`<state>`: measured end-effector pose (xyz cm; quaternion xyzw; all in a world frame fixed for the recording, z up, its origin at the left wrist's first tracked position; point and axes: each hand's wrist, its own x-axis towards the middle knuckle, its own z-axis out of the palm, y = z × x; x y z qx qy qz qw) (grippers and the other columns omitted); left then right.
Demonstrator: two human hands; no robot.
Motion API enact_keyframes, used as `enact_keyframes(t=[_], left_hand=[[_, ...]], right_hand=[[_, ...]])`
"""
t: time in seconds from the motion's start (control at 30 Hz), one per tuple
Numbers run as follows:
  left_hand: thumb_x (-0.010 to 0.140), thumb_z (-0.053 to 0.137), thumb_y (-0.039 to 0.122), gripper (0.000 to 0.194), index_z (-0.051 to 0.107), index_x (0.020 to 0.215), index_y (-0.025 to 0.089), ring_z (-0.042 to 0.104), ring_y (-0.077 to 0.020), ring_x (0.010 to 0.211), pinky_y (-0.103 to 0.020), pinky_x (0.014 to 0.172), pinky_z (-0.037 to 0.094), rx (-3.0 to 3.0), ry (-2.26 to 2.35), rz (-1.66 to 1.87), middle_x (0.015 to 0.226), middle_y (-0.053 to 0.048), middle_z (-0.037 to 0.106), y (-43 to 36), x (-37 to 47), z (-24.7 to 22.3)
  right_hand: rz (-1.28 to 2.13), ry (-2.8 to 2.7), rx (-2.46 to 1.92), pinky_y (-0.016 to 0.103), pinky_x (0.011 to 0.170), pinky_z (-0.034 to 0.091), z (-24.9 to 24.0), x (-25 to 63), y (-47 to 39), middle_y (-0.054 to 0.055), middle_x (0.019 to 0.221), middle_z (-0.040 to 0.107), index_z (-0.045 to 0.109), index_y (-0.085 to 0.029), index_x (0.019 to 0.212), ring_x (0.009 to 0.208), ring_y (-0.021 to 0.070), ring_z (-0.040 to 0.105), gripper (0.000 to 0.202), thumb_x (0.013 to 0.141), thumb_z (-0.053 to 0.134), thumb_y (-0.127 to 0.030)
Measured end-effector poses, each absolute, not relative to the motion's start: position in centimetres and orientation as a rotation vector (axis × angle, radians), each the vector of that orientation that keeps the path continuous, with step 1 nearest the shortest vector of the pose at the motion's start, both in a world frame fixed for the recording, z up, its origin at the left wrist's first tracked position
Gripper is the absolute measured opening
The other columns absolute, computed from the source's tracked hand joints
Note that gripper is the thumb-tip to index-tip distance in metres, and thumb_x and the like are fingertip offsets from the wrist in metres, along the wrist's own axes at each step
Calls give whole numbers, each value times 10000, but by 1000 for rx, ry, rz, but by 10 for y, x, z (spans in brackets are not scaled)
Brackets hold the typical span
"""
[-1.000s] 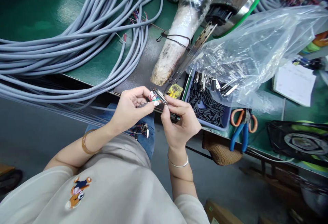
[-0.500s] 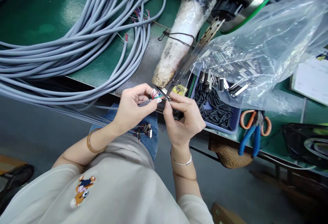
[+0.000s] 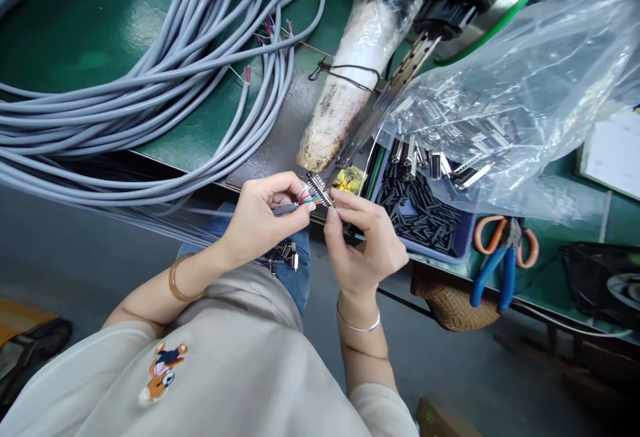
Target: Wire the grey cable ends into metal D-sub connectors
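Note:
In the head view, my left hand (image 3: pixel 265 213) is closed around the end of a grey cable (image 3: pixel 285 209), pinching its thin coloured wires (image 3: pixel 309 200) between thumb and fingers. My right hand (image 3: pixel 369 240) pinches one end of a metal multi-pin connector (image 3: pixel 320 189) with thumb and index finger. The wires reach the connector's pin side; how many are joined I cannot tell. Just beyond it are the stained mouth of a white tube (image 3: pixel 345 83) and a soldering iron (image 3: pixel 411 60) with a perforated metal shaft. A yellow sponge (image 3: pixel 350 179) lies close to my right fingers.
Grey cables (image 3: pixel 165 103) sweep across the left of the green bench (image 3: pixel 65 43). To the right, a blue bin (image 3: pixel 463 240) holds black sleeves and connectors, partly under a clear plastic bag (image 3: pixel 555 90). Pliers (image 3: pixel 505 260) lie at the bench edge. Several wired connectors (image 3: pixel 285 255) rest on my lap.
Both hands have drawn slightly down and away from the tube's mouth. The connector has turned and now shows more of its length. The camera view has shifted a little.

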<state>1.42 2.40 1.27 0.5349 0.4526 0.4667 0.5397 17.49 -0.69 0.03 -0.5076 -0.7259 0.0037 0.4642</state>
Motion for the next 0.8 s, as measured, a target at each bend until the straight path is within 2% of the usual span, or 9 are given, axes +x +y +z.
enact_keyframes(t=[0.13, 0.3, 0.57, 0.8], left_hand=[[810, 661, 104, 70, 635, 788, 166, 507, -64, 562, -184, 496, 388, 1562, 1056, 1173, 791, -13, 699, 18, 15, 7], [833, 619, 67, 120, 624, 782, 175, 484, -69, 541, -202, 551, 424, 1884, 983, 1272, 759, -5, 703, 15, 14, 4], [850, 606, 17, 151, 614, 806, 161, 623, -84, 666, -173, 598, 475, 1993, 902, 1335, 815, -37, 733, 7, 12, 2], [853, 612, 0, 158, 615, 810, 152, 670, -94, 730, -159, 600, 487, 2033, 846, 1391, 811, -49, 742, 5, 12, -1]], right_hand=[[185, -1815, -1314, 292, 857, 623, 12, 179, -11, 34, 1105, 798, 654, -232, 934, 1011, 180, 778, 148, 874, 715, -112], [270, -1884, -1343, 260, 858, 603, 18, 180, -15, 31, 1070, 792, 646, -223, 893, 993, 154, 769, 131, 884, 691, -100], [342, -1883, -1354, 278, 835, 603, 25, 180, -21, 9, 1034, 788, 620, -233, 857, 957, 157, 763, 141, 878, 676, -105], [347, -1907, -1370, 257, 771, 602, 29, 177, -24, 9, 1002, 772, 602, -232, 838, 928, 149, 754, 151, 882, 662, -101]])
